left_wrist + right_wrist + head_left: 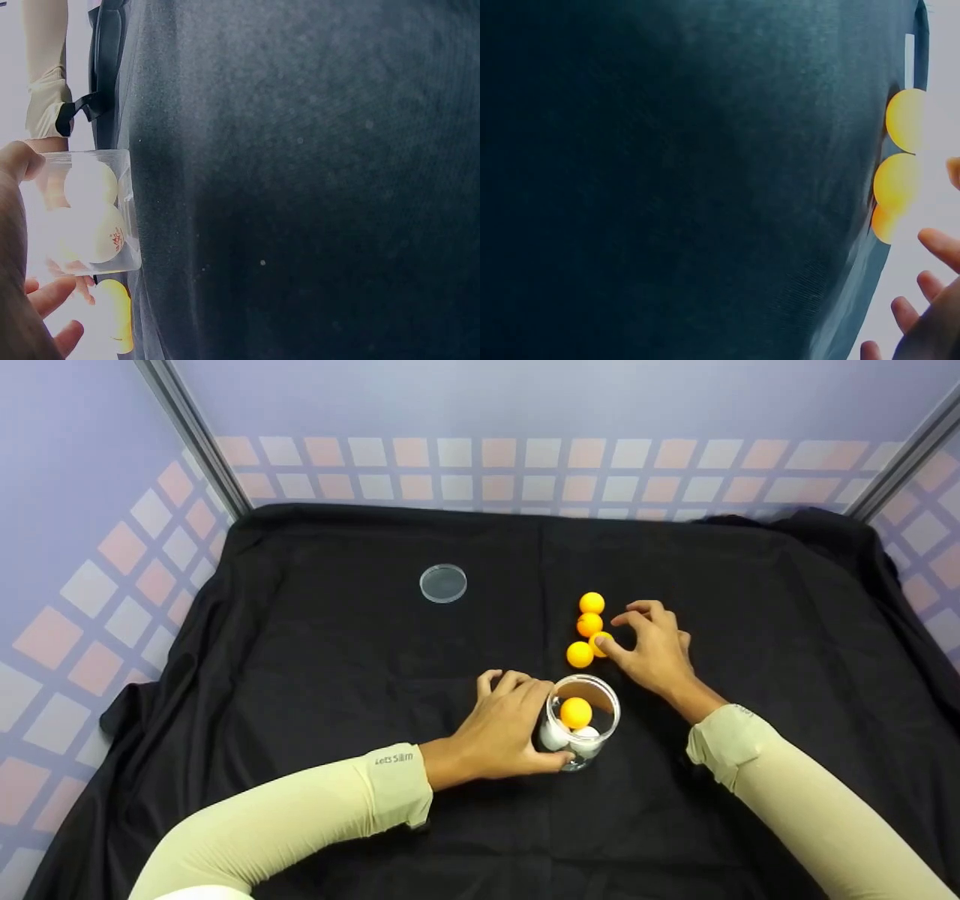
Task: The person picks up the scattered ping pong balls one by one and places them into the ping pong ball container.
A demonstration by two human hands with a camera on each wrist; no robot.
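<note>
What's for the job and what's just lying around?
For the job:
- jar, in the left hand
- white balls inside
- orange balls, one inside, four near the right hand

Lying around:
- clear disc, maybe the jar's lid
- black cloth underneath

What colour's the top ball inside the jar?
Orange; the top ball shows best in the head view.

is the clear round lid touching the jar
Apart: the head view shows bare black cloth between the lid and the jar.

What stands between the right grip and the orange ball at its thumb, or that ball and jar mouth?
Nothing visible separates right grip and orange ball; the thumb overlaps it. Only the jar's rim lies between ball and mouth.
</note>
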